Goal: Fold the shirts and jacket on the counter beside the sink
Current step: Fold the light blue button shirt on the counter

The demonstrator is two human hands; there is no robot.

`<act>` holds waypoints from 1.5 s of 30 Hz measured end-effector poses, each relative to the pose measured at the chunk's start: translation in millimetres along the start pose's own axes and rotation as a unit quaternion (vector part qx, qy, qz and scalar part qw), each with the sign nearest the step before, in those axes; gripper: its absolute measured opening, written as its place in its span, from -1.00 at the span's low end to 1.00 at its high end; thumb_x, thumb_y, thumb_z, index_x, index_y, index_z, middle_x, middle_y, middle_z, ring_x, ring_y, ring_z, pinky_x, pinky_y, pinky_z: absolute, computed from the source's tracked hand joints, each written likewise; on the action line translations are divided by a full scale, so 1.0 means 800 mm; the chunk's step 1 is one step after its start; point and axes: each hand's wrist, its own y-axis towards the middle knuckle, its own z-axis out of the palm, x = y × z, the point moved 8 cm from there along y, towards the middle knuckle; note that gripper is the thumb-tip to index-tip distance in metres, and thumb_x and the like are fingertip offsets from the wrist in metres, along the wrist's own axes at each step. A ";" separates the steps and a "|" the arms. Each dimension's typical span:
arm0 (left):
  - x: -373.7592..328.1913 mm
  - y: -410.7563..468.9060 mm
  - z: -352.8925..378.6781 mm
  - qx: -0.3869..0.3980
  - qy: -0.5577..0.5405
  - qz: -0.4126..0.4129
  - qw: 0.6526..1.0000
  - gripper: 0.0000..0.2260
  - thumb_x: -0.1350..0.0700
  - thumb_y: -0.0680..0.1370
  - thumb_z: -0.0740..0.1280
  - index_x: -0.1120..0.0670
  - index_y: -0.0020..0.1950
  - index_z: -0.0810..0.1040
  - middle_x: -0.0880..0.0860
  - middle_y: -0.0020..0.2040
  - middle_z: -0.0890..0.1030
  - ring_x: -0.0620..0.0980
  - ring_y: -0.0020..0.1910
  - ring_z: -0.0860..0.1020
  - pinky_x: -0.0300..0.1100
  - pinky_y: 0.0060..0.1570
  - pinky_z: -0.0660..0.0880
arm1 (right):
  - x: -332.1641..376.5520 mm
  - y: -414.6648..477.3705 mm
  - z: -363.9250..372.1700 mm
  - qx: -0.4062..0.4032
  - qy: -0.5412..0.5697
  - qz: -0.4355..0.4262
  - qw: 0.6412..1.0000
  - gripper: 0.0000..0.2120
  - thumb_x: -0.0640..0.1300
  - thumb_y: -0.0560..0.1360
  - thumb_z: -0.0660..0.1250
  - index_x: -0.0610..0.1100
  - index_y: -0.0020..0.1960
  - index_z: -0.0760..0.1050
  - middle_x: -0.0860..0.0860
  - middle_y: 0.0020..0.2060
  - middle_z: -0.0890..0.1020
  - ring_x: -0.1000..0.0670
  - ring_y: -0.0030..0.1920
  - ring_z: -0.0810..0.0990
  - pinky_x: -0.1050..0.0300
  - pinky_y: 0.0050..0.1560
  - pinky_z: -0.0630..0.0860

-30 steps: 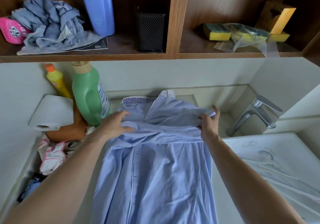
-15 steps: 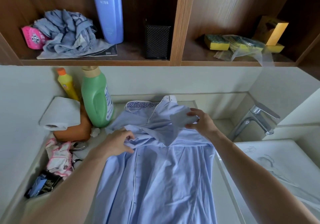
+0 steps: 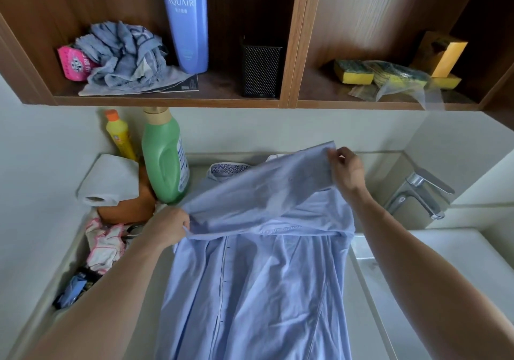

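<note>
Since half a second back: right hand (image 3: 346, 170) has gone up and out, away from the tall green plastic detergent bottle (image 3: 164, 159). The pale blue sleeve (image 3: 258, 192) that lay bunched on the shirt's chest is now pulled into a long taut band.

- Left hand (image 3: 167, 227): just below the green bottle, fingers curled, pinching the near end of the sleeve.
- Right hand: well right of the green bottle and about level with it, thumb and fingertips nipping the far end of the sleeve, which is lifted clear of the cloth beneath.
- Pale blue button-front cotton shirt (image 3: 250, 290): flat on the grey counter (image 3: 144, 318), front up. Its patterned collar lies just right of the bottle's base, and the body runs from there toward the camera.
- White paper roll (image 3: 111, 178): just left of the green bottle.
- Yellow squeeze bottle with orange cap (image 3: 119, 137): behind the green bottle on its left.
- Crumpled pink-edged white cloth (image 3: 104, 244): below and left of the green bottle.
- Chrome tap (image 3: 417, 190): far right of the green bottle, past the right hand.
</note>
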 end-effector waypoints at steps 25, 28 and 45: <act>-0.044 0.055 0.110 0.049 0.008 -0.032 0.998 -0.06 -0.51 0.26 -0.32 -0.17 0.62 -0.20 0.07 0.62 -0.27 0.07 0.61 -0.19 0.07 0.54 -0.17 | -0.223 -0.024 0.040 0.018 -0.275 0.108 0.955 -0.61 -0.05 0.53 0.33 -0.09 0.33 0.41 -0.19 0.32 0.41 -0.26 0.30 0.37 -0.18 0.25 0.34; -0.044 0.057 0.113 0.035 0.017 -0.035 0.999 0.00 -0.58 0.21 -0.43 -0.18 0.61 -0.23 0.06 0.62 -0.30 0.06 0.61 -0.20 0.06 0.52 -0.18 | -0.198 -0.032 0.084 0.075 -0.316 -0.001 0.946 -0.53 0.04 0.61 0.22 -0.04 0.49 0.33 -0.11 0.51 0.30 -0.18 0.49 0.25 -0.13 0.42 0.20; -0.021 0.105 0.071 -0.010 -0.229 -0.085 0.970 -0.44 -0.27 0.54 0.28 -0.16 0.49 0.26 0.01 0.59 -0.07 0.07 0.54 0.18 0.06 0.49 0.17 | -0.226 -0.007 0.151 0.220 -0.382 -0.008 0.897 -0.23 0.47 0.50 -0.21 0.12 0.60 0.00 0.11 0.61 -0.07 0.02 0.60 -0.18 -0.06 0.53 0.09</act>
